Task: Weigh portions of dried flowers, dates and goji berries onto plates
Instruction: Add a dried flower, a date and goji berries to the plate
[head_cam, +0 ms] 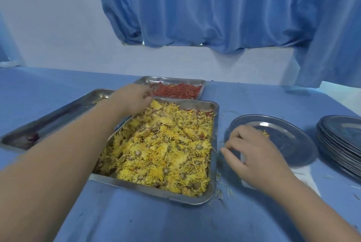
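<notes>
Surface: table under blue cloth (136, 222), petal scraps strewn beside the plate.
Room: white wall (58, 26) behind; blue curtain (214, 7) hanging above.
Dried flowers (166, 144): heaped in centre tray (156, 193); a few on round plate (289, 144), right.
Goji berries (175, 90): rear tray, just behind.
Left tray (58, 116): nearly bare.
Plate stack (341, 140): far right.
Left hand (130, 99): over the flowers' far left corner, fingers curled down; hold cannot be told.
Right hand (256, 155): at plate's near rim, fingers curled; hold cannot be told.

The plate stack (340, 144) at the table's (254, 101) right edge runs out of frame, the left forearm (68, 144) covers much of the left tray (64, 112), and the left hand's (130, 99) fingertips (147, 95) blur.
</notes>
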The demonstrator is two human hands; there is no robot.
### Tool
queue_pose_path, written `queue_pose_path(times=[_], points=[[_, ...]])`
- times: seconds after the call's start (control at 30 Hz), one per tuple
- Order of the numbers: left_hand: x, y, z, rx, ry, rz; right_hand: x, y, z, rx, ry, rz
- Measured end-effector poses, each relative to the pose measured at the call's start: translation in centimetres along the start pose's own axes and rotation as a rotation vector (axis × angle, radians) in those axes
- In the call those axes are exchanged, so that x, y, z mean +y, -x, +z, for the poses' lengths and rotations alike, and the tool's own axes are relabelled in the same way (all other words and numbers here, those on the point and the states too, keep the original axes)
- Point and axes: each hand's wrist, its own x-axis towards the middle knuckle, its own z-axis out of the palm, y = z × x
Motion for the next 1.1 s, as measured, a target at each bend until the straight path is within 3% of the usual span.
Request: queue_pose_path(times=[0.2,0.3,0.57,0.8,0.97,1.1], points=[[-7.1,1.3,2.6,-0.293,-0.046,-0.291,-0.1,1.0,-0.2,0.008,-0.027,0.011],[-8.5,1.8,4.6,-0.332,-0.079,-0.291,-0.3,1.2,-0.3,0.004,-0.046,0.037],[-10.2,1.7,5.4,-0.244,-0.105,-0.295,-0.2,1.3,-0.3,-0.017,-0.060,0.064],[-9.5,2.5,5.9,-0.196,0.058,-0.305,-0.3,1.3,-0.6,-0.012,-0.062,0.070],[-8.6,2.6,5.3,-0.056,0.179,-0.318,-0.2,1.4,-0.6,-0.010,-0.077,0.078],[-5.7,2.4,3.7,0.199,0.417,-0.295,0.1,1.4,-0.7,0.028,-0.095,0.104]])
